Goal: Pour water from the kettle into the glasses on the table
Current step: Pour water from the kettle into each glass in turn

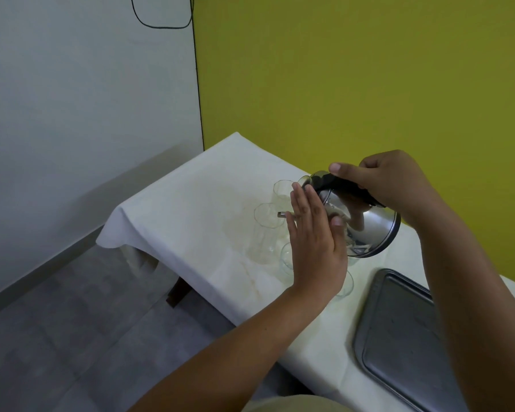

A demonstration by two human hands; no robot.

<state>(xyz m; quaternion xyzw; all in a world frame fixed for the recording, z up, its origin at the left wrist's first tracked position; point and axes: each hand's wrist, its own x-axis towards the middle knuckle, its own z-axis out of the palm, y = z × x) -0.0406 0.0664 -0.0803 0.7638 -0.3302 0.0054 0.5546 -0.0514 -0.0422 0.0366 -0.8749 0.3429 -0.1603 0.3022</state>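
A shiny steel kettle (366, 224) with a black handle hangs tilted steeply to the left above the table, its spout over the glasses. My right hand (393, 179) grips the black handle from above. My left hand (312, 242) lies flat, fingers together, pressed against the kettle's near side. A tall clear glass (263, 233) stands upright under the spout, and a second tall glass (281, 191) stands just behind it. Two shorter round glasses (287, 258) sit nearer me, mostly hidden by my left hand. I cannot make out a stream of water.
The table (191, 209) wears a white cloth with faint yellowish stains and stands against a yellow-green wall. A grey metal tray (399, 331) lies at the near right. The table's left edge drops to a grey floor. A black cable runs down the wall corner.
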